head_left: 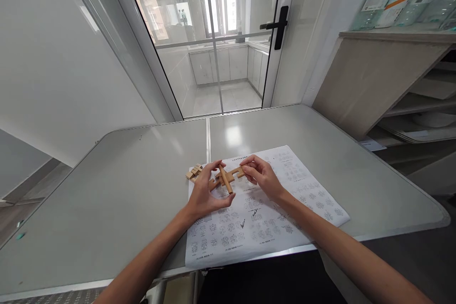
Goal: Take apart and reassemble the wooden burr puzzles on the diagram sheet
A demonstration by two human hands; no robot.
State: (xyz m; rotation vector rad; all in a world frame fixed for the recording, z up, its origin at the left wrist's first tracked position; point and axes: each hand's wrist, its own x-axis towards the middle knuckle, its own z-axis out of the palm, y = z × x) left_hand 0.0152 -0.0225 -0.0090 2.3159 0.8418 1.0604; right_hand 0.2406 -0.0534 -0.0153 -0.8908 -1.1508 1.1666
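Note:
My left hand (204, 195) curves around a wooden stick (225, 180), its fingers at the upper end and thumb at the lower end. That stick lies across a flat, notched wooden puzzle piece (235, 174), and the two appear to be joined or touching near the middle. With thumb and fingertips, my right hand (264, 176) pinches the right end of the notched piece. Further small wooden blocks (195, 171) lie to the left, beyond my left hand. Beneath both hands is a large white sheet of printed diagrams (278, 218); the left fingers partly hide the joint.
The sheet rests on a grey-white table (142, 209) with a metal seam. Behind it stands a glass door (228, 66) with a black handle (280, 27). To the right is a shelf unit (377, 71) carrying plastic bottles (402, 4).

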